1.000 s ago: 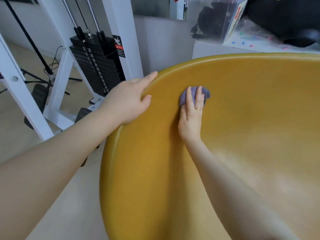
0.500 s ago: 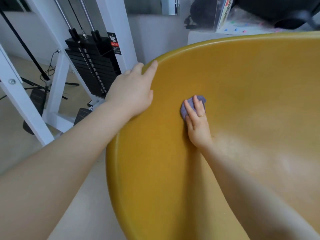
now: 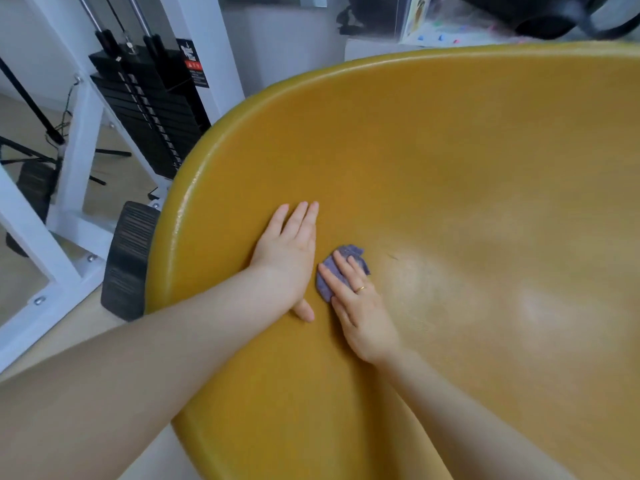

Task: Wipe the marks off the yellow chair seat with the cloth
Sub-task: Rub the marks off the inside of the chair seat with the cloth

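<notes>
The yellow chair seat is a wide curved shell that fills most of the view. My right hand presses a small purple cloth flat against the seat's left inner side with straight fingers; a ring shows on one finger. My left hand lies flat on the seat just left of the cloth, fingers straight and together, thumb spread toward me. A short dark mark shows on the seat just right of the cloth.
A white weight machine frame with a black weight stack stands on the floor to the left, close to the chair rim. A black foot pad sits beside the rim. Boxes and bags crowd the back behind the chair.
My left hand left the chair's rim and came down flat onto the seat's inner side. My right hand slid the cloth down the seat toward me.
</notes>
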Motion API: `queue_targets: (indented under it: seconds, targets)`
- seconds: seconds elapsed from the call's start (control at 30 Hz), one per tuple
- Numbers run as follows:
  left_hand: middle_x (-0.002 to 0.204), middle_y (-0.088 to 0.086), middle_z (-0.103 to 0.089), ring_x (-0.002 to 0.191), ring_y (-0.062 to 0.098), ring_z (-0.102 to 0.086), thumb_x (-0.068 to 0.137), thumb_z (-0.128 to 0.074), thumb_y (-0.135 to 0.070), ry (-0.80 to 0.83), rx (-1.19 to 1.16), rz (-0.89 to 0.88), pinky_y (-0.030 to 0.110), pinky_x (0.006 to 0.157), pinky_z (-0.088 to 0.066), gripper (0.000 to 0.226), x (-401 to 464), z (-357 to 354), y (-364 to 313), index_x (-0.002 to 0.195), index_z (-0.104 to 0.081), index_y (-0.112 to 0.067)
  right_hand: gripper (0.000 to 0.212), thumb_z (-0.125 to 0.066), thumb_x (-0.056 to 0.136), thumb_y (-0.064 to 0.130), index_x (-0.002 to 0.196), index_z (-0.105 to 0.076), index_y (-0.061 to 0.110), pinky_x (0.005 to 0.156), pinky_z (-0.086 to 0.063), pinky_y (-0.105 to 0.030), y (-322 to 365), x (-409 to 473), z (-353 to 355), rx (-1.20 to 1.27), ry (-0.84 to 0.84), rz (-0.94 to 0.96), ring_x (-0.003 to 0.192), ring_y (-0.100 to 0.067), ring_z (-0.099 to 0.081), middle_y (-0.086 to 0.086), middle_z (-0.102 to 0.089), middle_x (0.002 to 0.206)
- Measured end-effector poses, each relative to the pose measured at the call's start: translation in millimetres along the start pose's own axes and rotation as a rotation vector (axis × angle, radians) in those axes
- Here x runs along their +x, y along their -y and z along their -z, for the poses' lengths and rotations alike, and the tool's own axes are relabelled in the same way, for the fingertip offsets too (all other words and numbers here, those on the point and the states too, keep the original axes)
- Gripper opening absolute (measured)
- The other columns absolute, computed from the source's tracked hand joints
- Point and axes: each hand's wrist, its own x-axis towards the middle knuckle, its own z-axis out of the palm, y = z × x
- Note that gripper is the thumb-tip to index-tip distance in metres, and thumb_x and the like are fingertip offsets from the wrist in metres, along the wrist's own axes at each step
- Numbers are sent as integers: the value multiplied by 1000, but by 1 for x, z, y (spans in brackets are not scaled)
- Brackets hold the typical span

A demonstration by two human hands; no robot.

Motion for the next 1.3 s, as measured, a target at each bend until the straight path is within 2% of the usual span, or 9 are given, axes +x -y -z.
queue_targets:
  seconds: [0.13, 0.23, 0.47, 0.57, 0.73, 0.83, 1.0, 1.17, 1.3]
  targets:
    - [151, 22, 26, 142, 31, 20, 56, -55, -82, -2, -13, 6, 43, 114, 12, 142, 11, -14, -20, 143, 16, 5, 46, -28, 93, 25, 139, -36, 20, 109, -20, -39, -28, 11, 4, -107, 12, 38, 138, -32, -23, -13, -30, 149]
    - [152, 19, 25, 143, 28, 19, 55, -52, -84, -30, -14, -9, 41, 115, 11, 141, 12, -16, -19, 143, 16, 3, 48, -31, 89, 16, 136, -42, 19, 106, -28, -47, -64, 40, 27, -225, -148, -81, 134, -38, -30, -17, -34, 146]
    - [152, 19, 24, 143, 30, 17, 55, -55, -82, 0, 6, -22, 42, 115, 8, 142, 18, -11, -27, 142, 17, 4, 54, -39, 91, 3, 140, -33, 24, 112, -17, -44, -94, 64, 61, -401, -259, -228, 140, -34, -17, -11, -19, 153]
    - [152, 16, 25, 143, 29, 19, 56, -56, -82, 8, -15, -36, 42, 115, 10, 141, 16, -11, -25, 144, 16, 1, 47, -36, 90, 13, 136, -41, 17, 108, -25, -52, -81, 36, 42, -309, -144, -178, 135, -42, -25, -18, -28, 148]
    - [152, 15, 26, 142, 27, 21, 55, -55, -83, 17, -24, -94, 41, 115, 11, 141, 20, -5, -31, 144, 17, -1, 48, -26, 91, 32, 135, -42, 23, 106, -28, -46, -69, -33, 41, -289, 181, 2, 135, -36, -30, -11, -33, 148]
    - [153, 9, 26, 143, 26, 20, 54, -59, -81, 4, -25, -176, 40, 115, 10, 139, 29, -1, -38, 145, 19, -9, 45, -28, 93, 33, 135, -42, 26, 98, -40, -45, -84, -30, 50, -389, 209, 57, 132, -34, -37, -9, -37, 146]
    - [155, 4, 23, 143, 25, 18, 54, -61, -78, 17, -1, -276, 39, 115, 9, 138, 42, -3, -45, 146, 17, -12, 44, -42, 89, 19, 133, -43, 24, 100, -38, -50, -127, -1, 75, -562, 0, -55, 128, -36, -42, -13, -41, 143]
    - [154, 4, 25, 142, 26, 20, 53, -61, -79, 17, -1, -287, 39, 115, 10, 138, 49, -9, -45, 146, 16, -12, 53, -42, 92, 4, 140, -33, 26, 112, -13, -41, -150, 38, 128, -628, -254, -214, 140, -32, -18, -8, -21, 153]
    - [154, 4, 25, 142, 26, 21, 53, -60, -80, 27, -12, -294, 40, 115, 11, 138, 47, -7, -45, 146, 16, -13, 45, -44, 89, 6, 132, -47, 15, 107, -24, -52, -137, 26, 95, -452, -284, -249, 133, -45, -28, -21, -32, 146]
